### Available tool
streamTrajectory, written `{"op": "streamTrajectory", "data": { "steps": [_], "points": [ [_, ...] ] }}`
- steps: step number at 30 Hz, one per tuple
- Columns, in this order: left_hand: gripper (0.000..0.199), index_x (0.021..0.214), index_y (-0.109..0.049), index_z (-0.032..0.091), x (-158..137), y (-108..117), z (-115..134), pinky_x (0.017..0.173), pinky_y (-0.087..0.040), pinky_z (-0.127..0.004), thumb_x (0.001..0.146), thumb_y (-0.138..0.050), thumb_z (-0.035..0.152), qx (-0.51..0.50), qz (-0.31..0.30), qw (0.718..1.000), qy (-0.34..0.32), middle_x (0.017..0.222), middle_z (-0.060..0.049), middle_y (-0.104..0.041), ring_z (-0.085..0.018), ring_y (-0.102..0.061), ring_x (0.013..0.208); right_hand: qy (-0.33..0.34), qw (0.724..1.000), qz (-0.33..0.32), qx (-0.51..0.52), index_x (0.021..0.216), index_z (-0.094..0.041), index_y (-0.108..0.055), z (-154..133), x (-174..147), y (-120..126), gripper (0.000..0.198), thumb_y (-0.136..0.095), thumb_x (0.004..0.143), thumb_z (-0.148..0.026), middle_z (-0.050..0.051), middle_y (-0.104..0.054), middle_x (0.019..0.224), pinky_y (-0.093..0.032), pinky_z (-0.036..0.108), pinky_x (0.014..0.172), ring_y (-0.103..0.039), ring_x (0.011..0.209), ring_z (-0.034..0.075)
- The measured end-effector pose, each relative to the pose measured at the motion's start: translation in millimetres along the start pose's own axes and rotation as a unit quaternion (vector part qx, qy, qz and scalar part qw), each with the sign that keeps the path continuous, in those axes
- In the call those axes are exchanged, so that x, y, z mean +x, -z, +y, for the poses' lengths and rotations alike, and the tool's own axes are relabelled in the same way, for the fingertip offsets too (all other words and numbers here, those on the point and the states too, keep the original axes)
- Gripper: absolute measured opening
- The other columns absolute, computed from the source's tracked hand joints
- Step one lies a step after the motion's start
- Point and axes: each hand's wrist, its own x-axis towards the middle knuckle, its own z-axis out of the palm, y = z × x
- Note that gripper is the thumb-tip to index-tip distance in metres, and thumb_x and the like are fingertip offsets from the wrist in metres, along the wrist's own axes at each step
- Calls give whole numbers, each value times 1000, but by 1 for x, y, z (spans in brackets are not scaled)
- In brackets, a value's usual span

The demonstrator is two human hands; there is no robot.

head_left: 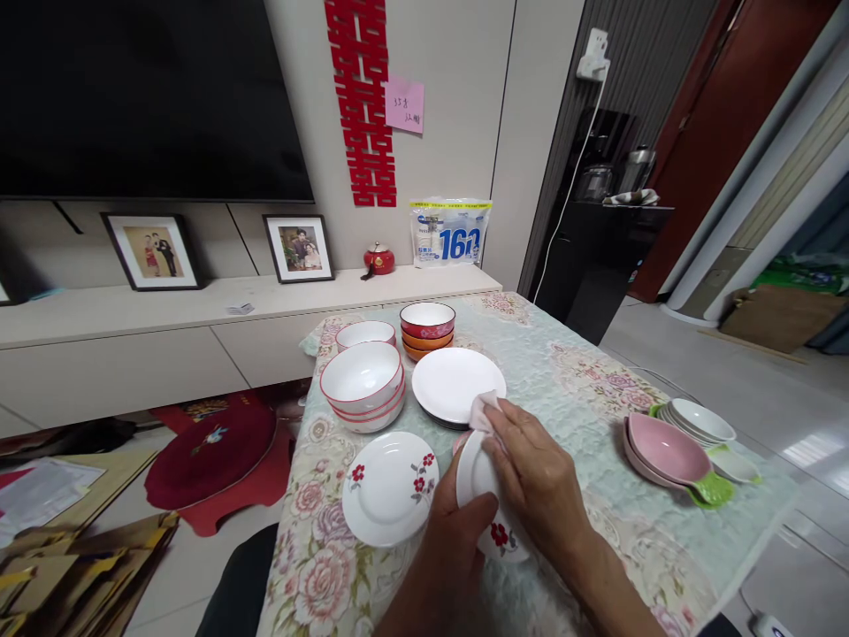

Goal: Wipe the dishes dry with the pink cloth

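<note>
My left hand (457,540) grips a white plate (478,478) with red flowers by its left edge, tilting it above the table. In my right hand (540,464) is a pale pink cloth (484,409), pressed against the plate's upper rim; the fingers cover part of both. A matching flowered plate (390,491) lies flat just left of my hands. Beyond them sits a stack of plates with a plain white one (457,382) on top. White bowls with red rims (362,380) are stacked to its left, and red and orange bowls (428,326) behind it.
Pink and white leaf-handled bowls (669,449) stand at the table's right side, on a floral tablecloth (584,372). A ledge (265,296) behind holds framed photos, a red pot (378,259) and a plastic pack (451,234). A red stool (212,451) stands left.
</note>
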Motion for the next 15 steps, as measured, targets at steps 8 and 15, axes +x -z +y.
{"op": "streamTrajectory", "data": {
  "steps": [8,15],
  "points": [
    [57,122,-63,16,-1,3,-4,83,-52,-36,65,-68,8,14,21,1000,-11,102,-9,-76,-29,-68,99,-58,996,-38,60,124,-18,-62,15,2,4,29,-49,99,-25,12,-70,122,-50,46,101,-63,117,25],
    [58,120,-60,16,1,2,6,82,-52,-37,64,-73,13,-3,26,998,-55,99,-8,-76,-28,-69,94,-250,945,-121,173,110,-22,-70,35,4,14,27,-56,95,-40,5,-74,106,-54,33,83,-70,96,22]
  ]
}}
